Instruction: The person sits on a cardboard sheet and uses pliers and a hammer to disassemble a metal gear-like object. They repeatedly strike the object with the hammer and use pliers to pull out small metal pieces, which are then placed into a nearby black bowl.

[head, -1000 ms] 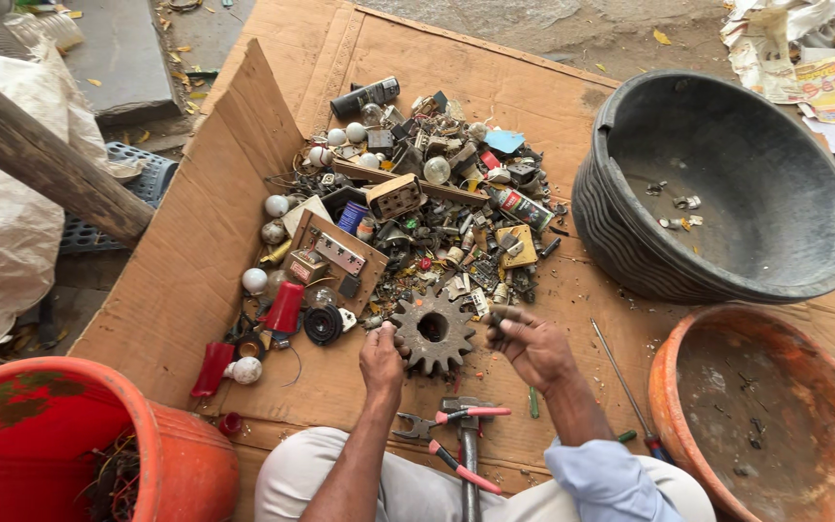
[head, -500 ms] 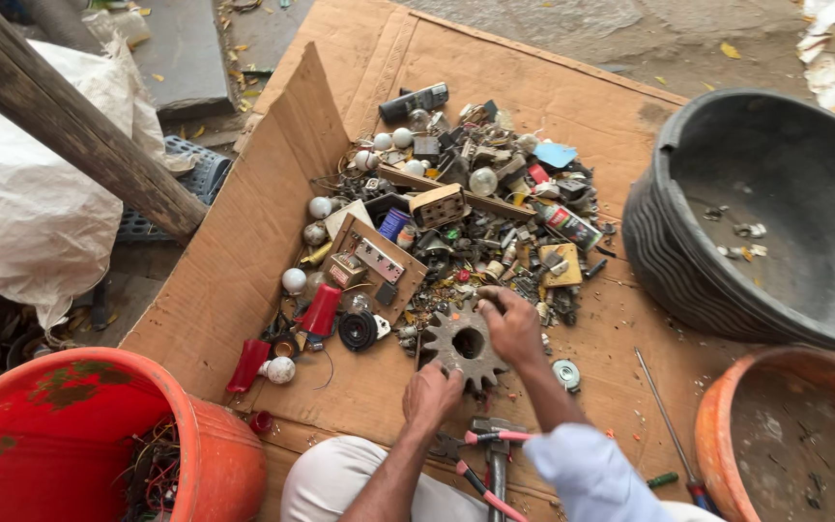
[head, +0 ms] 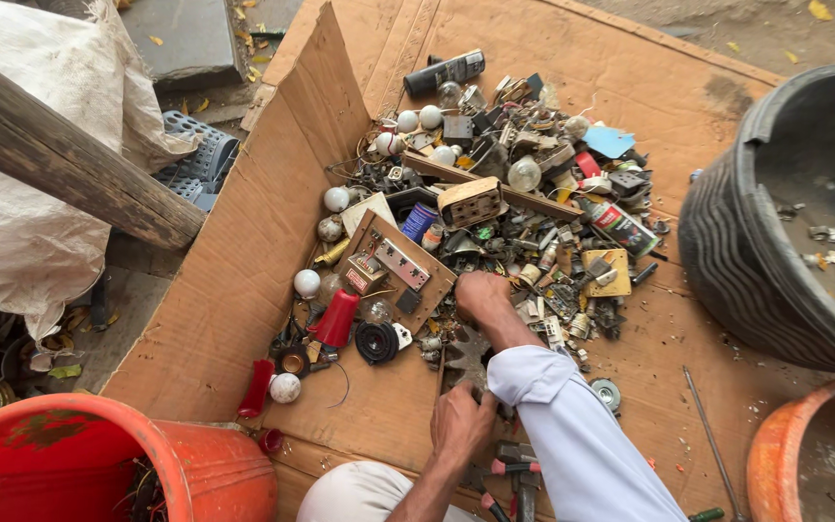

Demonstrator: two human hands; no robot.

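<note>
On the flattened cardboard sheet [head: 630,58], a person is sorting a scrap pile [head: 495,213] of bulbs, wires, small metal parts. Right hand [head: 480,295] is reaching into the pile's near edge, fingers curled down onto small bits; what they are pinching, cannot tell. Left hand [head: 461,425] is closing round the edge of a toothed metal gear [head: 466,356], lying just in front of the pile, partly hidden by the right sleeve. Black tub [head: 727,232] is holding only a few pieces, orange tub [head: 775,454] is looking near bare, so sorting is barely starting; most scrap is still waiting in the pile.
</note>
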